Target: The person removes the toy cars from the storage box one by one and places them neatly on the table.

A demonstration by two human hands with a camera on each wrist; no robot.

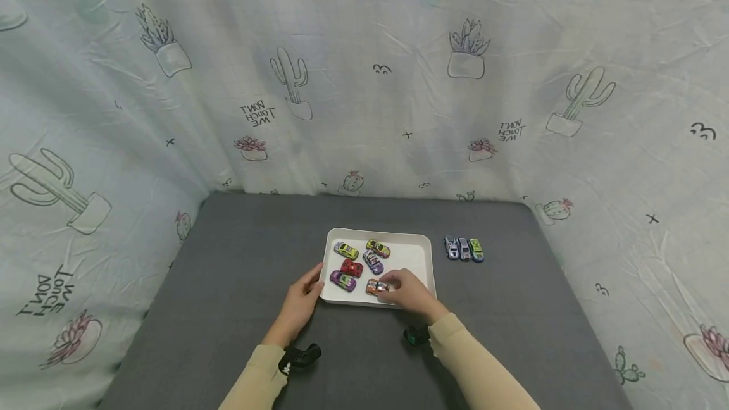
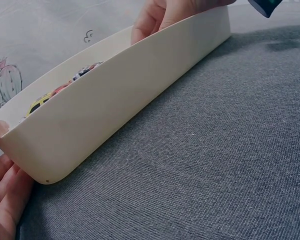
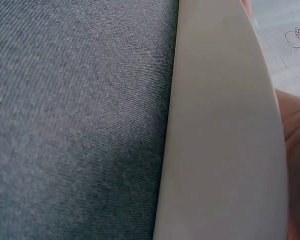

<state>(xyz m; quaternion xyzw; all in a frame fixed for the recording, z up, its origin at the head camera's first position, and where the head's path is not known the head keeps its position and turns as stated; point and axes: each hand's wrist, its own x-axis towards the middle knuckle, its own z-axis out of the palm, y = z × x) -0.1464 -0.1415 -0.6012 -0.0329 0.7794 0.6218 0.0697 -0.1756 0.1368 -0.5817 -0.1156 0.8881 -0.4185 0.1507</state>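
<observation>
Glossy toy car [image 1: 373, 287] in right fingers [image 1: 393, 276], smooth rounded tray [image 1: 409, 253], woven cloth [image 1: 245, 252]

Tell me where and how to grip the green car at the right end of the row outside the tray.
Probably pinch the green car by its near and far ends, coming from above and the right. Its length runs near to far, close beside the middle car, so its left flank seems cramped; both ends look clear.

this is a little nook with cloth walls: a pale sheet [image 1: 347, 106] with cactus pictures [image 1: 292, 81] hangs behind the gray table [image 1: 228, 258] and along both its sides. home or lab, can't tell.
</observation>
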